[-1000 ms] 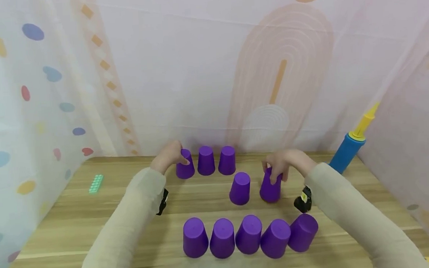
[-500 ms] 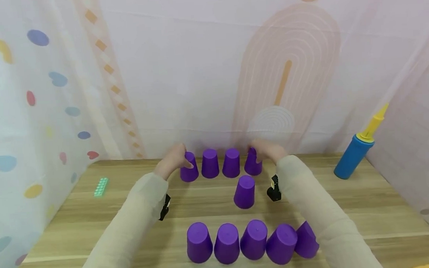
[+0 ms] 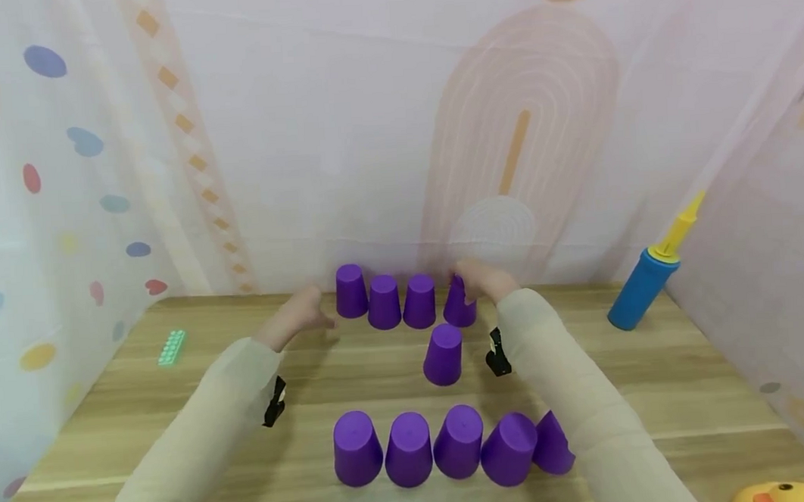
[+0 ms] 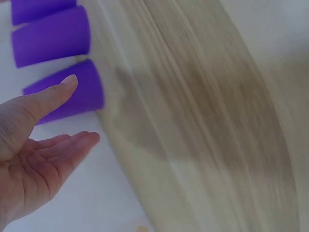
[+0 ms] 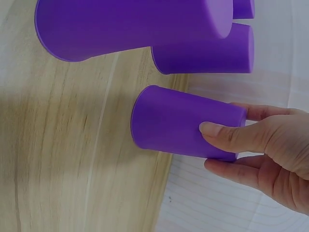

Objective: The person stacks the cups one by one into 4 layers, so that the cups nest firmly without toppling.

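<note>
Rightmost back-row purple cup held by right hand, apparently tilted. Left hand open, nothing gripped, above desk.

We see two arms in long, loose sleeves of a pale beige, soft-looking knit fabric: the left sleeve and the right sleeve, each reaching down to the wrist and ending there in a plain cuff. Below each cuff hangs a small black device: the left wrist device shows a pale spot on its black body, and the right wrist device likewise shows a small pale mark. Beyond the cuffs the left hand and the right hand are bare, with no rings or gloves visible on them.
</note>
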